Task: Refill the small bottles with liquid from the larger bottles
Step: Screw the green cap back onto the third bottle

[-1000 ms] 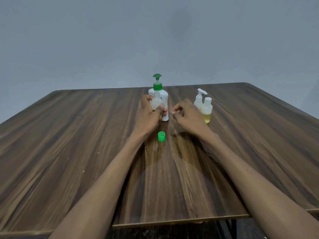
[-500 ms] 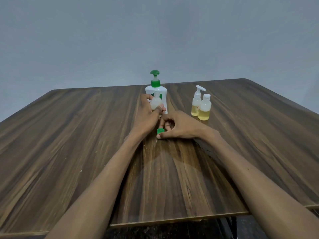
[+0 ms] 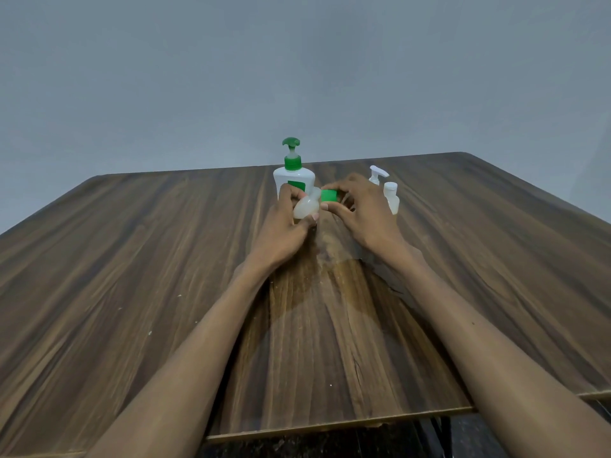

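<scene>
My left hand (image 3: 284,226) grips a small translucent bottle (image 3: 306,207), tilted so its neck leans to the right. My right hand (image 3: 360,213) pinches a small green cap (image 3: 329,196) right at the bottle's neck. Just behind my left hand stands a large white pump bottle with a green pump head (image 3: 292,170). Behind my right hand stand a white-headed pump bottle (image 3: 377,175) and a small clear bottle with a white cap (image 3: 391,198), both partly hidden by the hand.
Everything rests on a dark wooden table (image 3: 132,276) whose front edge runs across the bottom of the view. A plain grey wall rises behind the table's far edge.
My right hand picked the green cap up off the table and brought it to the small bottle's neck. My left hand tilted the small bottle to the right.
</scene>
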